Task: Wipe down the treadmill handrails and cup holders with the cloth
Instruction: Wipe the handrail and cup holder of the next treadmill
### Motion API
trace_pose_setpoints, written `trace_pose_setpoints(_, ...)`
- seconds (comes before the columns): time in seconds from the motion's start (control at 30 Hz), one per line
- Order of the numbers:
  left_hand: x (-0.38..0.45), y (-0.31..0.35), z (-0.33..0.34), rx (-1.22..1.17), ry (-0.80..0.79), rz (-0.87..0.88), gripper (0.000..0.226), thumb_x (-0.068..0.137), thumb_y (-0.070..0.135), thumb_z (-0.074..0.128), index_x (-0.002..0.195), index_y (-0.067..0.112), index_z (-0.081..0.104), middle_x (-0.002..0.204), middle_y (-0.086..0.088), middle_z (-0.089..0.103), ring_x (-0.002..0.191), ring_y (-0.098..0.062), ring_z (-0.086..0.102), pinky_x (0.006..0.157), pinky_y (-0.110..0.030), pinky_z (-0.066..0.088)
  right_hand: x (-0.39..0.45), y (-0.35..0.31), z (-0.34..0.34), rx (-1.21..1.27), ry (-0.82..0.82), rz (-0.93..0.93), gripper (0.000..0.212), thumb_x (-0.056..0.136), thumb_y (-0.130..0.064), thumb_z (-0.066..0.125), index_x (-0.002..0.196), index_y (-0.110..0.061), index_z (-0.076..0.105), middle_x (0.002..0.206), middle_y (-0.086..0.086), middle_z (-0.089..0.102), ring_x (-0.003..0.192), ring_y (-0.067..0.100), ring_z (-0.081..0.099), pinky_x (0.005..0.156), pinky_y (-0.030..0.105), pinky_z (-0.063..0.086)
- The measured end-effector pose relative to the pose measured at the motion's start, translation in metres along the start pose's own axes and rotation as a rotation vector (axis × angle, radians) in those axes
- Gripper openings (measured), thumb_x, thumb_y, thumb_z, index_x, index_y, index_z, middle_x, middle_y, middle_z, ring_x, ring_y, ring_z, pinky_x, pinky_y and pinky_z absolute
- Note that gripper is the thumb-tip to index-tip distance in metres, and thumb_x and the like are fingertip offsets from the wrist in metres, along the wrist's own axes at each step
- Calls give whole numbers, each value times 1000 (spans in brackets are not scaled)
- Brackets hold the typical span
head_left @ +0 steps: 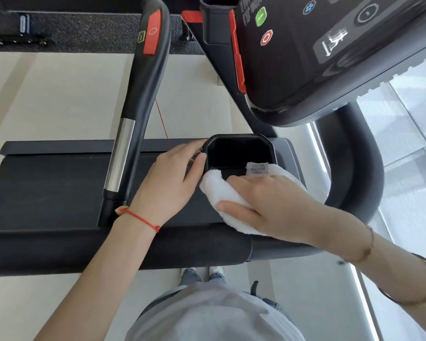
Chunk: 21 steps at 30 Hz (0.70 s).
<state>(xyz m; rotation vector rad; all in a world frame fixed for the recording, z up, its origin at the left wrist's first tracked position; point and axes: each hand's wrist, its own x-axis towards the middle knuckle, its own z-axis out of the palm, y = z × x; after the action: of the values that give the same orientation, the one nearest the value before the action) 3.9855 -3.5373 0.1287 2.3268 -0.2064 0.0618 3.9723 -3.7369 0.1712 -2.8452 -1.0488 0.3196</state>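
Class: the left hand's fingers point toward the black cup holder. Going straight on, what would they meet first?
The left hand would probably meet the black plastic cup holder first, at its near left rim; the fingertips already look to be touching it.

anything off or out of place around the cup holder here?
Nothing damaged or spilled. The one oddity: the white cloth has its sewn care label flipped up over the cup holder rim. A thin red cord hangs loose beside the handrail. The right hand holds the cloth; the left hand steadies the holder.
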Motion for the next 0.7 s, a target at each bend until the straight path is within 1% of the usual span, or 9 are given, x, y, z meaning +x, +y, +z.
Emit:
trace_pose_setpoints(0.1, 0, 0, -1, 3, -14, 3, 37, 103, 26, 40, 138, 27, 54, 115, 10, 65, 100, -5, 61, 90, -35, 52, -16, -3, 5, 89, 74, 35, 54, 94, -60, 22, 107, -19, 55, 92, -8, 62, 81, 17, 59, 69, 26, 38)
trace_pose_setpoints(0.2, -2, -3, -6, 8, -21, -9, 38, 102, 27, 40, 137, 25, 55, 117, 6, 65, 101, -9, 62, 89, -38, 53, -17, -10, 12, 189, 155, 42, 52, 99, -53, 30, 125, -15, 53, 116, -4, 62, 100, 15, 58, 86, 23, 39)
trace_pose_setpoints(0.27, -4, -6, -9, 8, -11, -26, 39, 101, 29, 43, 137, 23, 55, 118, 4, 65, 102, -10, 63, 90, -39, 53, -10, -18, 16, 216, 180, 40, 56, 100, -49, 31, 138, -11, 45, 141, 1, 50, 128, 14, 48, 103, 28, 37)
trace_pose_setpoints(0.33, -6, -7, -12, 9, 11, -23, 37, 101, 28, 45, 136, 22, 56, 119, 4, 65, 102, -10, 63, 92, -35, 53, -3, -24, 17, 222, 168, 35, 59, 101, -46, 33, 147, -9, 33, 156, 3, 32, 145, 15, 26, 113, 33, 32)
trace_pose_setpoints(0.43, -7, -8, -15, 25, 50, -11, 34, 102, 23, 47, 133, 21, 59, 118, 5, 66, 102, -8, 62, 92, -27, 51, 7, -27, 16, 159, 146, 21, 60, 102, -44, 33, 153, -15, 21, 163, -2, 12, 150, 13, 1, 115, 35, 30)
trace_pose_setpoints(0.5, -5, -9, -15, 12, 52, -12, 32, 102, 18, 46, 131, 19, 61, 116, 5, 67, 103, -8, 62, 91, -25, 50, 13, -27, 17, 134, 157, 26, 58, 103, -44, 33, 154, -19, 20, 163, -5, 7, 150, 12, -5, 113, 34, 33)
trace_pose_setpoints(0.6, -3, -10, -15, -1, 50, -5, 33, 101, 11, 45, 129, 16, 63, 118, 2, 68, 106, -9, 62, 92, -22, 49, 22, -31, 15, 194, 205, 74, 56, 102, -45, 32, 153, -24, 22, 163, -8, 6, 150, 10, -1, 109, 27, 37)
trace_pose_setpoints(0.63, -3, -10, -15, 0, 58, -3, 33, 101, 11, 45, 128, 16, 63, 118, 2, 68, 106, -8, 61, 90, -18, 48, 23, -31, 14, 228, 215, 91, 57, 101, -46, 31, 153, -26, 22, 163, -7, 7, 150, 11, 6, 105, 25, 38)
trace_pose_setpoints(0.7, -4, -11, -15, -2, 64, 4, 31, 101, 14, 46, 127, 16, 64, 116, 3, 68, 103, -4, 60, 86, -7, 44, 18, -31, 13, 222, 192, 120, 61, 98, -51, 28, 154, -28, 18, 160, -5, 14, 138, 15, 36, 94, 20, 42)
